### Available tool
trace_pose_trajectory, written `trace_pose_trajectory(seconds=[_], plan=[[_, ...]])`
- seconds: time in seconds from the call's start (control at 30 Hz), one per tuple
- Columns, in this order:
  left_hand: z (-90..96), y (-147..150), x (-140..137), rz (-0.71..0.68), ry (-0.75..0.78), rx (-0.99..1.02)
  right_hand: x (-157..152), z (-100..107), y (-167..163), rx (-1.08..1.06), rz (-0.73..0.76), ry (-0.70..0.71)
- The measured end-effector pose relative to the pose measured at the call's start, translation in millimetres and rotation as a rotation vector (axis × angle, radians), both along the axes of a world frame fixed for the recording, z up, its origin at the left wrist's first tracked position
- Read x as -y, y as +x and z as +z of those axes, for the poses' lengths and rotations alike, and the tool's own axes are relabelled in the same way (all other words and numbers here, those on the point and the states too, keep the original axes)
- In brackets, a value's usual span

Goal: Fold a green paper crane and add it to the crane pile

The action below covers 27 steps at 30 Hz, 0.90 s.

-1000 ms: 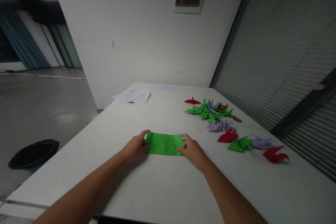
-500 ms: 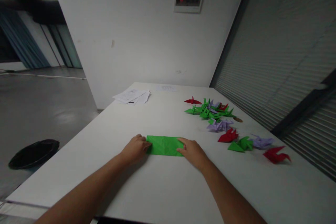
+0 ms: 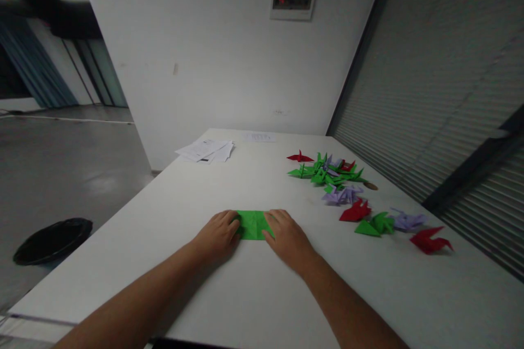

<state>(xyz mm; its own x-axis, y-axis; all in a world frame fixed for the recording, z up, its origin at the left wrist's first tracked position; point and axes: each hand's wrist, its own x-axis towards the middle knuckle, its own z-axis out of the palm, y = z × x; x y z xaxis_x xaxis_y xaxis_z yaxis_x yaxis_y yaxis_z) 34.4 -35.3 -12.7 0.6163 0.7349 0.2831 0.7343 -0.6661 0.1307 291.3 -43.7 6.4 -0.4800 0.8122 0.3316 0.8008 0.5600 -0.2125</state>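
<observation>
Between left hand (image 3: 219,234) (grip unclear) and right hand (image 3: 289,238) (spread) | green paper (image 3: 251,225) | ends covered

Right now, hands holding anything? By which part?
Green paper: left hand on its left end, right hand on its right end; pinched or just pressed, can't tell.

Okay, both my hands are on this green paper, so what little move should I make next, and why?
I'd probably hold the green paper down with your left hand and smooth inward with your right hand, because each hand covers one end while the creased middle lies uncovered between them.
</observation>
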Motion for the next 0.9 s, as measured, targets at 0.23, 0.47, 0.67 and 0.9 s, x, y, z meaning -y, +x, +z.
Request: trace_pose_trajectory(seconds=[0.23,0.47,0.67,0.9], plan=[[-0.2,-2,-1,-0.034,-0.008,0.024,9,-12,-13,0.091,0.201,-0.328],[1.8,-1,-1,-0.009,-0.001,0.006,1,-8,15,0.126,0.065,-0.362],[-9.2,-10,-6,0.032,-0.013,0.031,-11,-16,41,0.062,0.034,-0.372],[-20.1,-20,-18,0.134,-0.134,0.198,-23,-32,48,-0.059,-0.051,-0.334]])
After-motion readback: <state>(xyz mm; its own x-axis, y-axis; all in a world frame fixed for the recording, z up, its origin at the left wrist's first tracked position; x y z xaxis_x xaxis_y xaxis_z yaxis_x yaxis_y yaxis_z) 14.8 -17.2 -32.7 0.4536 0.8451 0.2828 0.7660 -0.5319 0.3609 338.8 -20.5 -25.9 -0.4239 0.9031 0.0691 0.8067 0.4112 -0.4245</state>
